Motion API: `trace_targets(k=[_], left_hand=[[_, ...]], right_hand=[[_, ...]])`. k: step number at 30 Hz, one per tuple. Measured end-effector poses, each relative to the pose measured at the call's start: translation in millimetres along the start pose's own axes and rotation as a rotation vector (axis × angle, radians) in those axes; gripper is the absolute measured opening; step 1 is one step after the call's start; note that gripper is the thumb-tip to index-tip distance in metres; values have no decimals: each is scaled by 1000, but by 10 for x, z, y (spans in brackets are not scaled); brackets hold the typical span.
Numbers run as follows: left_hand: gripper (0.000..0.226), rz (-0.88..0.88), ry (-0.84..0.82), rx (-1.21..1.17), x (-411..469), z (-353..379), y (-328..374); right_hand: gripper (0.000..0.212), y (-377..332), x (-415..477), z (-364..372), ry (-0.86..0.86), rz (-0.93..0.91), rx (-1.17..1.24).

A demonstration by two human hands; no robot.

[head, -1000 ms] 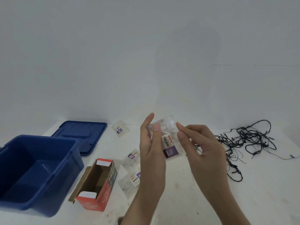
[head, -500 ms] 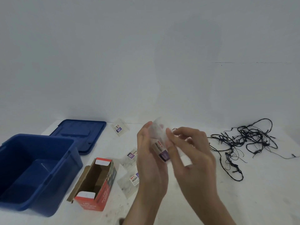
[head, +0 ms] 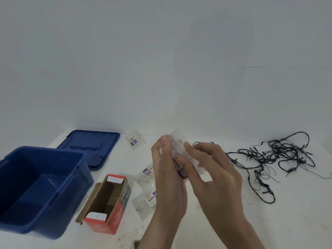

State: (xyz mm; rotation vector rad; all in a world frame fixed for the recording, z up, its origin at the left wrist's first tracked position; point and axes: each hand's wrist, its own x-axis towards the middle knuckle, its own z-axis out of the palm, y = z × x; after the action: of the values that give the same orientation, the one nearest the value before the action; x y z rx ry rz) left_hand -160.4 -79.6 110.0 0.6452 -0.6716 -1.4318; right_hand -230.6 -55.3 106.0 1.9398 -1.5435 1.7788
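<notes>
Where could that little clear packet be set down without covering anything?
Barest: the table in front of the black wire tangle, right of the right hand. Crowded: between the red carton and the left hand, where packets lie.

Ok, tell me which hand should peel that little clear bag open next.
Right, probably. The left hand grips the clear bag upright from the side, anchoring it; the right hand pinches its front film with its fingertips, so it can pull without any regrip.

soft even bluish light, faint shadows, no glare, slight motion blur on moving fingers, wide-angle bowing at edges
</notes>
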Motion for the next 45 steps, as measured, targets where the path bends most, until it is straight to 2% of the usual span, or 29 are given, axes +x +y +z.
trace_targets(k=[6, 10, 12, 14, 17, 20, 24, 26, 32, 37, 40, 43, 45], left_hand=[[50, 57, -37, 82, 29, 1, -1], [49, 38, 1, 112, 48, -42, -43], [41, -8, 26, 122, 78, -101, -56], [31, -100, 50, 83, 135, -175, -40], [27, -246, 17, 60, 217, -301, -25], [28, -346, -24, 178, 259, -475, -69], [27, -327, 24, 636, 293, -735, -159], [28, -291, 60, 744, 308, -810, -141], [29, -318, 103, 740, 325, -976, -106], [27, -307, 93, 776, 294, -984, -117], [27, -292, 76, 774, 252, -936, -121], [27, -276, 48, 769, 214, -823, -168], [26, -247, 1, 767, 196, -729, -257]], right_hand=[[22, 56, 0, 48, 43, -21, 5], [27, 78, -7, 87, -13, 41, 25], [37, 110, -25, 102, -138, 83, -5], [57, 173, -37, 108, -302, 109, -105], [80, 278, -15, 117, -582, 305, -138], [81, 508, -78, 189, -746, 524, -84], [69, 770, -277, 383, -842, 565, -158], [67, 870, -400, 482, -850, 583, -214], [62, 1005, -696, 709, -892, 492, -484], [70, 1055, -846, 800, -879, 434, -534], [84, 1047, -849, 764, -883, 402, -550], [97, 1055, -823, 634, -889, 437, -459], [92, 1089, -798, 482, -826, 467, -398]])
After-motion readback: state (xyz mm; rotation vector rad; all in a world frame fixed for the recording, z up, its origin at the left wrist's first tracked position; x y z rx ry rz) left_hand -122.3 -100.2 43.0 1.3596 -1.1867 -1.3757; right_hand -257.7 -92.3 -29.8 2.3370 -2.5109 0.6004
